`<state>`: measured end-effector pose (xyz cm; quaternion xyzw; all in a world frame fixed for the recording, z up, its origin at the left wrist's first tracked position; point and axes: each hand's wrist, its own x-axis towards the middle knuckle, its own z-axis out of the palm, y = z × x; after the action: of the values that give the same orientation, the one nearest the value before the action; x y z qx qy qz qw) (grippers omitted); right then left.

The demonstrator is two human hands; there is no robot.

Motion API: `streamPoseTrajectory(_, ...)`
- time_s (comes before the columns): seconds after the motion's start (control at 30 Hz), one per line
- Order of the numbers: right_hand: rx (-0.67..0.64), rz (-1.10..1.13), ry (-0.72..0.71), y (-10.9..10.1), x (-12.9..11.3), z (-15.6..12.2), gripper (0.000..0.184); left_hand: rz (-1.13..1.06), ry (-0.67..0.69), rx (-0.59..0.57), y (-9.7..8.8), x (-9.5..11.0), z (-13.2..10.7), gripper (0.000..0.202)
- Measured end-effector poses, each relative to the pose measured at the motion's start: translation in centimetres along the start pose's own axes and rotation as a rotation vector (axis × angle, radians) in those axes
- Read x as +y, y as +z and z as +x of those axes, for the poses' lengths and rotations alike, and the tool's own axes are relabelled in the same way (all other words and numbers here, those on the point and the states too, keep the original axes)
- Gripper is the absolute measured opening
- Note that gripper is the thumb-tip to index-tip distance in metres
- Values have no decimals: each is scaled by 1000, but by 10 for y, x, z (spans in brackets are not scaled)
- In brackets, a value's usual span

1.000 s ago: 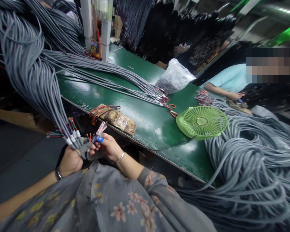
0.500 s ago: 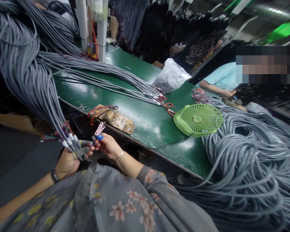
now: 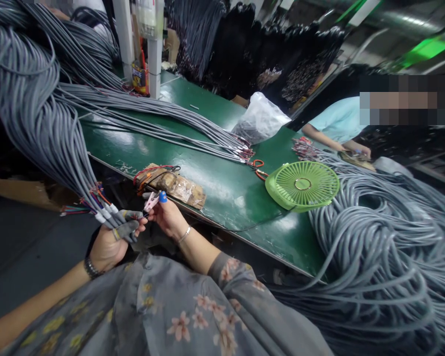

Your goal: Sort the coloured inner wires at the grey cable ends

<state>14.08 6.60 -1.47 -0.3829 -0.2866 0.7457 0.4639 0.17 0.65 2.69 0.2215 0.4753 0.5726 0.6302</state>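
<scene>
My left hand (image 3: 111, 244), with grey covers on some fingers, is closed around the ends of several grey cables (image 3: 82, 168). White bands and fanned-out coloured wires (image 3: 77, 210) show at these ends. My right hand (image 3: 170, 217) is just to the right, its thumb in a blue finger cover raised. Between its fingers is a small pink clip (image 3: 152, 201) that looks like a clothespin, close to my left fingertips. A thin dark wire seems to run between the two hands; its details are too small to tell.
A taped cardboard-like block (image 3: 185, 188) with red and black wires lies at the edge of the green table (image 3: 222, 193). Behind are orange-handled scissors (image 3: 258, 164), a green fan (image 3: 303, 184), a plastic bag (image 3: 261, 118) and coiled cables (image 3: 385, 257). A co-worker (image 3: 333, 121) sits at the far right.
My right thumb has lifted up and right, and the pink clip has tilted over to the right. My left hand keeps its grip on the cables. The co-worker's hand has moved right.
</scene>
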Motion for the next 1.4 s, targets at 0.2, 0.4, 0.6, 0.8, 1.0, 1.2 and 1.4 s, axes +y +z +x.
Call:
streamPoseTrajectory(0.2, 45, 186, 50, 7, 0, 4, 39, -10, -5, -1, 0, -6, 5, 30)
streamPoseTrajectory(0.4, -31, 197, 112, 3, 7, 0, 57, -20, 1, -11, -3, -9, 3, 30)
streamPoseTrajectory(0.6, 35, 155, 175, -21, 13, -12, 55, 18, -22, 34, -7, -15, 2, 33)
streamPoseTrajectory(0.8, 92, 43, 98, -47, 24, -26, 45, 125, 33, 11, -8, -32, 8, 32)
streamPoseTrajectory(1.0, 29, -288, -79, -61, 32, -45, 48, 321, 98, -32, -24, -52, 1, 35)
streamPoseTrajectory(1.2, -164, -663, -461, -60, 20, -77, 32, 546, 170, -326, -23, -64, -14, 38)
streamPoseTrajectory(1.4, -177, -811, -686, -61, 8, -89, 22, 706, 261, -503, -19, -70, -18, 42)
